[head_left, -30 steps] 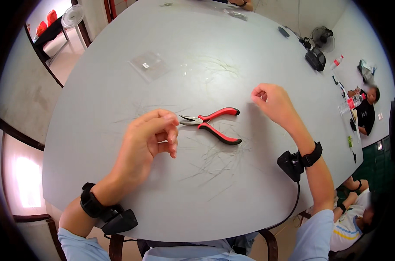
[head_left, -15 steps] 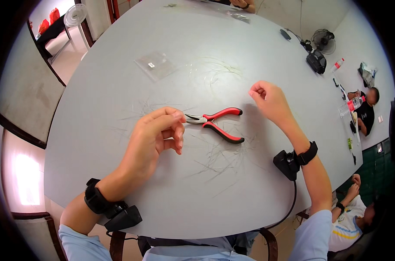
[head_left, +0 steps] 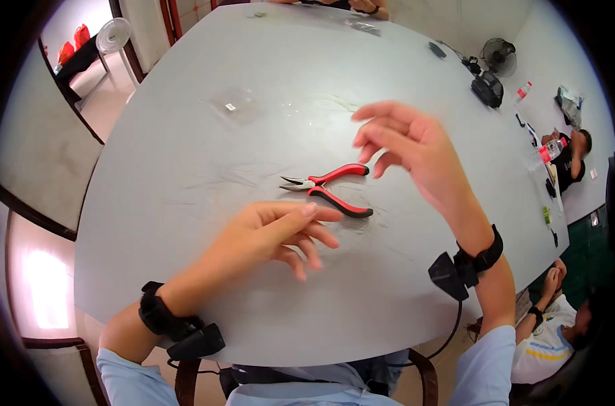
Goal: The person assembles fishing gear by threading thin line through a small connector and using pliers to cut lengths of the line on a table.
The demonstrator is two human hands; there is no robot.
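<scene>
Long-nose pliers (head_left: 337, 212) with red and black handles lie spread on the grey table, jaws pointing left. My left hand (head_left: 284, 233) hovers just on the near side of the pliers, its fingers loosely apart; no held object shows in it. Beyond the handles on the right, my right hand (head_left: 409, 145) is raised with its fingers spread and nothing visible between them. Thin wire-like strands (head_left: 219, 177) are scattered left of the pliers, and more lie around the handles, partly hidden by my left hand. Both hands are slightly smeared by motion.
A clear plastic bag (head_left: 234, 108) lies farther back on the table (head_left: 152, 264). At the far edge are another small bag (head_left: 363, 28) and a person's hands. A black pouch (head_left: 487, 89) and a fan (head_left: 498, 57) stand at back right. Other people sit on the right.
My left hand has moved right and toward me, its fingers loosening. My right hand has gone from closed fingertips to spread fingers, shifting slightly left. The view has tilted a little.
</scene>
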